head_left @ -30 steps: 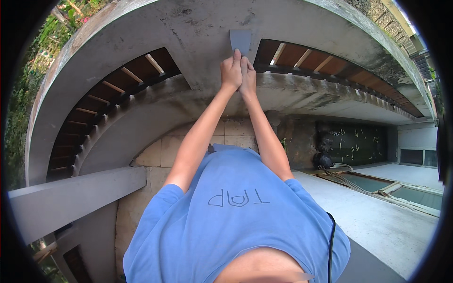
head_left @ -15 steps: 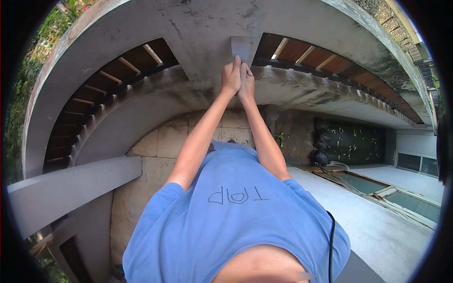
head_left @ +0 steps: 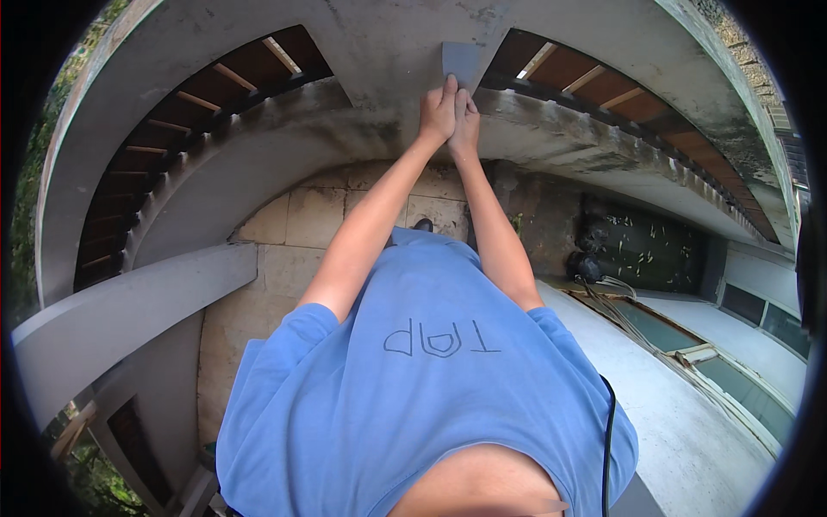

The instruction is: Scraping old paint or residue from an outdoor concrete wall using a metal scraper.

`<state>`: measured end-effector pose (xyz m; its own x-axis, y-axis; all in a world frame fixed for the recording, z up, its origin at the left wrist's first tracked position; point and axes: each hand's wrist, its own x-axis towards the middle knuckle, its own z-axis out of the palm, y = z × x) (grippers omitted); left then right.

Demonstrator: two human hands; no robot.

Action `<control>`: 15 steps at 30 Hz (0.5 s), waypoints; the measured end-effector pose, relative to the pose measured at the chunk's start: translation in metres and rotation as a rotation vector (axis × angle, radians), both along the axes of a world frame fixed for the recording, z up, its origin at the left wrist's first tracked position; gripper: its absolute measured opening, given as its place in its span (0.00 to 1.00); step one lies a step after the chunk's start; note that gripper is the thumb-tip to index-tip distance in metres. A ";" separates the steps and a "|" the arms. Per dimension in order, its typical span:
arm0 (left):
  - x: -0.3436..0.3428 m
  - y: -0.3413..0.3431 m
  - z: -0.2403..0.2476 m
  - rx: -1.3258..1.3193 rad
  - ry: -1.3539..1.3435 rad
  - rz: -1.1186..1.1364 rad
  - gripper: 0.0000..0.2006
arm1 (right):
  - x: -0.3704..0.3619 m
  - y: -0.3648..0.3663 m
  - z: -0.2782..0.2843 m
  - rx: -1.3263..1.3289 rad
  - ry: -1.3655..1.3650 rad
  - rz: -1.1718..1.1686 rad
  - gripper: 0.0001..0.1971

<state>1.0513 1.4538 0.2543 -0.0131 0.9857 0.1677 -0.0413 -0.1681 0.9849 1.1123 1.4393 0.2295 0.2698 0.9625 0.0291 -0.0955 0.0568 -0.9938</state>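
1. Here, the left hand (head_left: 438, 114) and the right hand (head_left: 466, 127) are pressed together at arm's length, both gripping a flat grey scraper (head_left: 461, 59).
2. The fingers (head_left: 471, 105) of both hands are curled closed around its handle, which is mostly hidden between them; the left thumb points up at the base of the blade.
3. The scraper lies in front of a stained grey wall (head_left: 388, 47), blade pointing away from the person; whether its edge touches the wall, I cannot tell.
4. It sits between two slatted gaps, the left one (head_left: 196, 105) well apart from it and the right one (head_left: 594, 76) near the blade.
5. Below the arms are pale floor tiles (head_left: 314, 215) and a dark shoe (head_left: 423, 225).
6. To the right, dark rounded bundles (head_left: 588, 250) sit beside a dark area (head_left: 650, 246) dotted with pale flecks; cables (head_left: 642, 326) run alongside a window frame (head_left: 699, 352).
7. A black cord (head_left: 609, 439) hangs over the blue shirt (head_left: 431, 379).
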 end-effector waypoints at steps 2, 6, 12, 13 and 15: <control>-0.009 -0.020 -0.050 -0.098 -0.017 0.089 0.29 | -0.014 -0.033 -0.032 -0.213 -0.102 0.029 0.25; -0.020 -0.003 -0.028 -0.022 0.023 0.101 0.28 | -0.023 -0.009 -0.001 -0.008 -0.056 0.008 0.23; -0.043 -0.002 -0.007 -0.031 -0.080 0.073 0.28 | -0.046 -0.005 0.006 0.040 0.007 0.048 0.24; -0.038 -0.012 -0.037 -0.121 -0.072 0.108 0.29 | -0.043 -0.019 -0.016 -0.089 -0.031 0.020 0.26; -0.031 -0.030 -0.057 -0.172 0.002 0.132 0.29 | -0.037 -0.037 -0.040 -0.188 -0.089 0.022 0.27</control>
<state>1.0204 1.4237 0.1969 -0.1442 0.9895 -0.0031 -0.0282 -0.0010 0.9996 1.0757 1.4019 0.1891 0.2532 0.9588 -0.1285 -0.0063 -0.1312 -0.9913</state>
